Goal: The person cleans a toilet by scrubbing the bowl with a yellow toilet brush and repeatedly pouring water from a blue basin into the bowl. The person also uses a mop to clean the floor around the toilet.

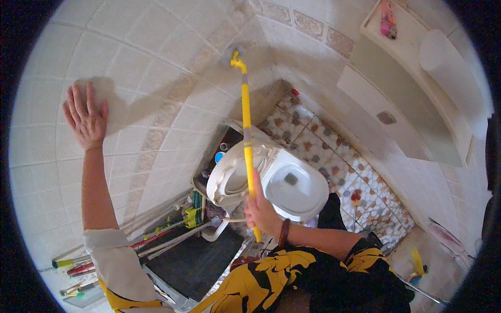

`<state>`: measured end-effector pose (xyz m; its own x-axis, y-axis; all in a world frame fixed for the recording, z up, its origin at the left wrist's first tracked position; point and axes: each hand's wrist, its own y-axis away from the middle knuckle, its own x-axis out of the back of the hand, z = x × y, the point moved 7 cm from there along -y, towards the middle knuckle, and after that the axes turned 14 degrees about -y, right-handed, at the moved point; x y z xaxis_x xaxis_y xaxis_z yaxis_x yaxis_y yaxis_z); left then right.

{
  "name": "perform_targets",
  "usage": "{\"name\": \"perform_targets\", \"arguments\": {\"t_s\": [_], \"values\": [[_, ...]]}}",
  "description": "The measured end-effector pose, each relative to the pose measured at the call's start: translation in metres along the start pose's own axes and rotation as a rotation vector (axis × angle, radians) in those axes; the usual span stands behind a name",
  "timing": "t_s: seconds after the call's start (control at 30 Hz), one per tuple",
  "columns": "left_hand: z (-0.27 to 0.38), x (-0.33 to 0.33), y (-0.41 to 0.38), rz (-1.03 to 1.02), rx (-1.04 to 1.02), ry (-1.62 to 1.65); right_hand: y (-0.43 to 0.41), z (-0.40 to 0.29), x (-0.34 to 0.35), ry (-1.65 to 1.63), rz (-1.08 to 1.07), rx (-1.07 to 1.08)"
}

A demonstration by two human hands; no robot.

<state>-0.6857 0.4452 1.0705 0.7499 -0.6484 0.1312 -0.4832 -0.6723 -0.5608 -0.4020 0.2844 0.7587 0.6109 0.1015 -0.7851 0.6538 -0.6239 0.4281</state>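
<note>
My right hand (261,211) grips the lower part of a long yellow cleaning pole (245,105) with grey bands. From there the pole rises over the toilet to its angled head (236,59), which is at the tiled wall near the corner. The face of the head is too blurred to make out. My left hand (87,119) rests flat on the pale wall tiles (129,74) at the left, fingers spread, holding nothing. Below the pole stands a white toilet (295,184) with its lid raised.
Mops and brooms (164,231) lean along the left wall by a dark mat (195,262). A tray with bottles (220,157) sits behind the toilet. To the right, a ledge holds a pink bottle (387,25). A toilet brush (355,199) stands on the pebble-patterned floor (332,156).
</note>
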Motion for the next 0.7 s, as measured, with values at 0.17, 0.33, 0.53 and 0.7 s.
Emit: {"name": "perform_targets", "arguments": {"t_s": [0.17, 0.33, 0.53, 0.7], "values": [[-0.003, -0.004, -0.003, -0.015, 0.002, 0.006, -0.1, -0.079, 0.037, -0.267, 0.053, 0.138], [0.007, -0.008, 0.003, -0.006, 0.001, -0.001, -0.027, -0.011, -0.043, -0.247, -0.068, 0.034], [-0.009, -0.003, 0.006, -0.029, -0.011, -0.055, -0.099, -0.062, 0.005, -0.235, 0.004, 0.085], [0.005, -0.014, 0.001, 0.004, 0.013, -0.018, -0.113, -0.099, 0.008, -0.496, 0.0, 0.082]]}}
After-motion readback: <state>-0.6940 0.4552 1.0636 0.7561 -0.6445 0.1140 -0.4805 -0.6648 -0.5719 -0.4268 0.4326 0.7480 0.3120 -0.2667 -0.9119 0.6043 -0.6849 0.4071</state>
